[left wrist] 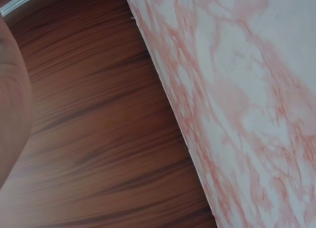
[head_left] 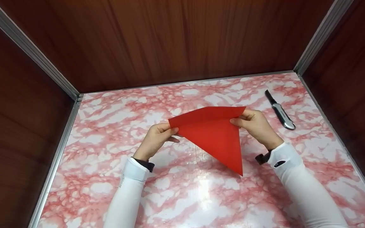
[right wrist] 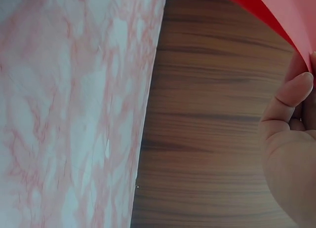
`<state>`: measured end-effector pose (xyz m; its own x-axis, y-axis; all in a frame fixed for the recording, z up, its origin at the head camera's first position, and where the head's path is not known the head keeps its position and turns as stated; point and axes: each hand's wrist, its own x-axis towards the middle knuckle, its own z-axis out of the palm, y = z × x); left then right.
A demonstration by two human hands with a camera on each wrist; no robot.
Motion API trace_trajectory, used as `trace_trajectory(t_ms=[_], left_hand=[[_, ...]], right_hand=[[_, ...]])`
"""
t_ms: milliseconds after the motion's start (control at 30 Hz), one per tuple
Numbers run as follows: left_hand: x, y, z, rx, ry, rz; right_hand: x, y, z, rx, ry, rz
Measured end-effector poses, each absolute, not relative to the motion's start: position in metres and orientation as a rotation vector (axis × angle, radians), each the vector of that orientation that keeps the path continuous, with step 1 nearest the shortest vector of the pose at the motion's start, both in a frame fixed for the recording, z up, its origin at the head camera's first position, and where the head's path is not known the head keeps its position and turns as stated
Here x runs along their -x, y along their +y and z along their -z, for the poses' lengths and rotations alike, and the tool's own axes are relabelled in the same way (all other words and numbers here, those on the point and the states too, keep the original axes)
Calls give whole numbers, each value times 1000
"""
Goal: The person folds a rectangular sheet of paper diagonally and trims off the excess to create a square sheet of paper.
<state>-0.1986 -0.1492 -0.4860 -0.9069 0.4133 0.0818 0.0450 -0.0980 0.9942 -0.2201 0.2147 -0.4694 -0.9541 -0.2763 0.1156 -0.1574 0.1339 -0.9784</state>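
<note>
A red sheet of paper [head_left: 214,133] is held up over the table in the head view, bent along its upper part, with one pointed corner hanging down toward the front. My left hand [head_left: 157,137] pinches its left corner between thumb and fingers. At the paper's right edge, my right hand [head_left: 257,125] grips it with the thumb on the near face. The right wrist view shows the right hand [right wrist: 294,134] with its thumb against the red paper [right wrist: 276,20]. Only a side of the left hand [left wrist: 12,99] appears in the left wrist view; its fingers are out of frame there.
A utility knife [head_left: 282,114] with a grey and black handle lies on the table at the back right, its dark blade end pointing away. The pink-and-white marbled table [head_left: 106,190] is bordered by dark wood-grain panels [head_left: 182,41] at the back and both sides.
</note>
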Motion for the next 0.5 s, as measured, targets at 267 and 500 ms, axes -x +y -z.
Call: trace_trajectory(t_ms=[267, 500], left_hand=[[198, -152, 486, -589, 1868, -2098], [197, -151, 486, -633, 1902, -2101]], right_hand=[[219, 216, 468, 462, 2276, 2015], [219, 215, 467, 462, 2267, 2042]])
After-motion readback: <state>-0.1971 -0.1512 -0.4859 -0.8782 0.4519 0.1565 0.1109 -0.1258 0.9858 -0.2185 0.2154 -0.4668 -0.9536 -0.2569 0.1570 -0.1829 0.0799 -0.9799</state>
